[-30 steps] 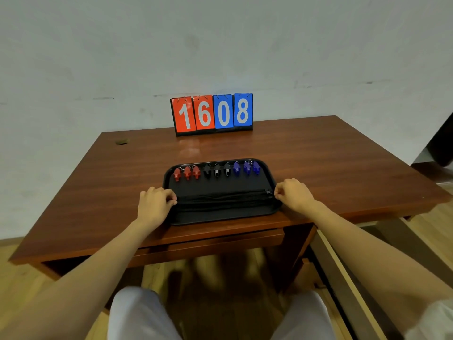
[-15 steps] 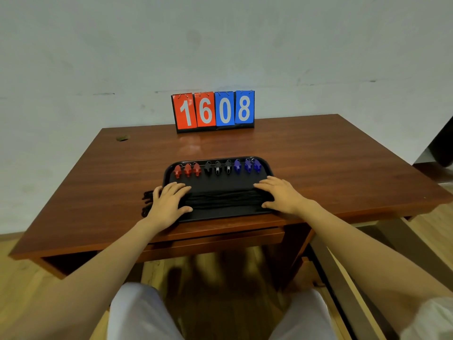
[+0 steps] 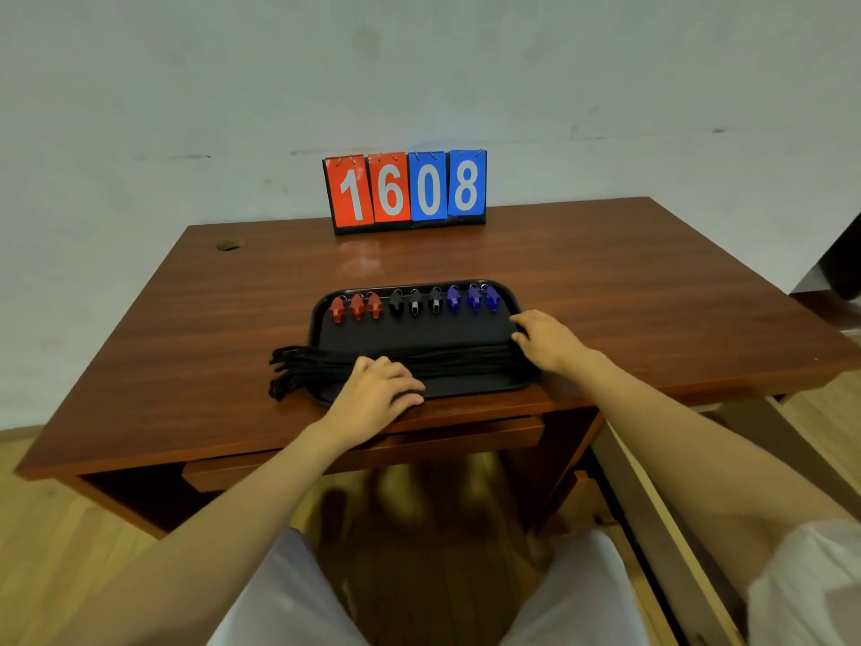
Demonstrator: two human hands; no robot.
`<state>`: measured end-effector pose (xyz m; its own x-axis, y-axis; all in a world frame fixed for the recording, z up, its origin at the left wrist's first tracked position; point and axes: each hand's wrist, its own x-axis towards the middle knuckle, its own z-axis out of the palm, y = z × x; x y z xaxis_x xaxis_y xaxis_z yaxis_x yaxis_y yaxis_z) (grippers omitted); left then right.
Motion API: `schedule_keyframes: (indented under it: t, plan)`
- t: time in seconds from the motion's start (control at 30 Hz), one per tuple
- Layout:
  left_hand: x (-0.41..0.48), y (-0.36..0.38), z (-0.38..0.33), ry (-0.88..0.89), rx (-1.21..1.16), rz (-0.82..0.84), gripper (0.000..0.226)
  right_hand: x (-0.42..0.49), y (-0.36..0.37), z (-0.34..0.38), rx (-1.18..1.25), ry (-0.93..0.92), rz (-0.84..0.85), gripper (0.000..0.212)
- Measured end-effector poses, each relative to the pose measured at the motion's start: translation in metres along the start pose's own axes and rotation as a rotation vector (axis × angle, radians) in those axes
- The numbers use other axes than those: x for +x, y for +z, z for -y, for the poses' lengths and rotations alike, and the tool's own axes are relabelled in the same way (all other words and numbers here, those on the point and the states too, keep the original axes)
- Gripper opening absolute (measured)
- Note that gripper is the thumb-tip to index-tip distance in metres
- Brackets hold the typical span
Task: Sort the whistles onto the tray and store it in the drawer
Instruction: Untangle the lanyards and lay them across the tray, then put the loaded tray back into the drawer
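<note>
Whistles (image 3: 414, 304), red, black and blue, line the far rim of the black tray (image 3: 442, 331) at the front edge of the bench (image 3: 629, 291), their cords (image 3: 307, 370) bundled across it and spilling over its left rim, left hand (image 3: 377, 389) palm-down on them, grip unclear, right hand (image 3: 547, 340) spread at their right end.

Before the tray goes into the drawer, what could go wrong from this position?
The lanyard loops hang off the left of the tray onto the desk; they may snag and drag the whistles out of their colour groups.
The drawer looks shut, and the left hand and right hand are both on the tray; one must let go first.
</note>
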<state>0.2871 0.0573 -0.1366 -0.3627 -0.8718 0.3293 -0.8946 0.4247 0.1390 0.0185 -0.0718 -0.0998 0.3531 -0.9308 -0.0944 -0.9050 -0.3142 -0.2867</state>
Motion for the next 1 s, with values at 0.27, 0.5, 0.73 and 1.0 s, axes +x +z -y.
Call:
schedule_keyframes:
  t: [0.27,0.5,0.73,1.0]
  plan:
    - [0.007,-0.002,0.002,0.112,0.092,0.041,0.017,0.006,0.001,-0.002,0.034,0.018,-0.073,0.039]
    - [-0.006,-0.031,0.042,-0.036,0.093,0.113,0.02,0.017,0.0,0.012,0.039,-0.028,-0.068,0.043]
    - [-0.009,-0.046,0.07,-0.53,0.134,0.184,0.031,0.034,0.003,0.033,0.046,-0.022,-0.035,0.043]
    - [0.021,-0.029,0.075,-0.862,-0.072,0.112,0.03,0.053,0.009,0.049,0.118,0.049,-0.001,0.042]
